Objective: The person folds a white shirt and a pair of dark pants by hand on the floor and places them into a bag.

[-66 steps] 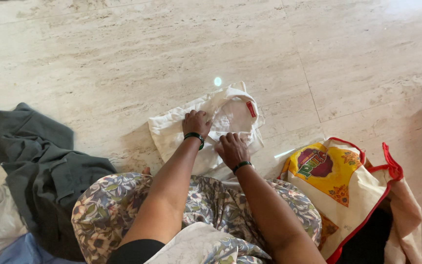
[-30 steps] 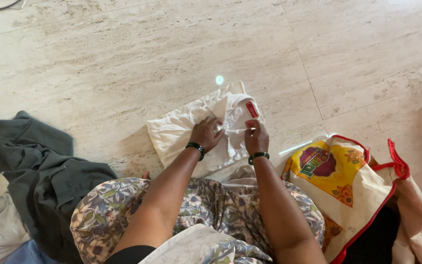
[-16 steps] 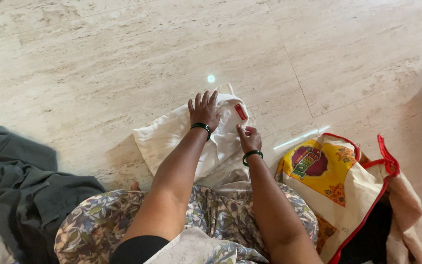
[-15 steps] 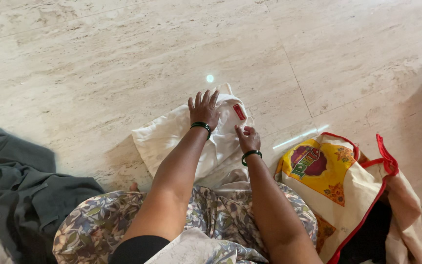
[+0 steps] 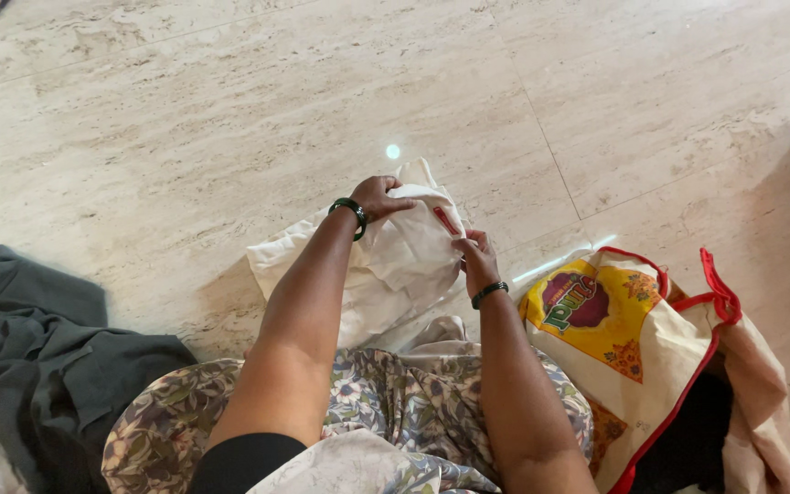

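A cream-white folded garment (image 5: 390,265) with a small red label lies on the pale stone floor in front of my knees. My left hand (image 5: 381,195) grips its far edge and lifts that part up off the floor. At the garment's right edge, just below the red label, my right hand (image 5: 477,254) pinches the cloth. Both wrists carry a dark green bangle. The floral fabric over my lap (image 5: 386,412) fills the bottom of the view.
A cream cloth bag (image 5: 651,357) with red trim and a yellow printed panel lies open at the right. A heap of dark grey clothing (image 5: 38,338) sits at the left, with pale cloth at the bottom left corner. A black cable end shows at the top left.
My left hand went from pressing flat on the garment to gripping its far edge and raising it. My right hand shifted slightly right along the edge under the label.
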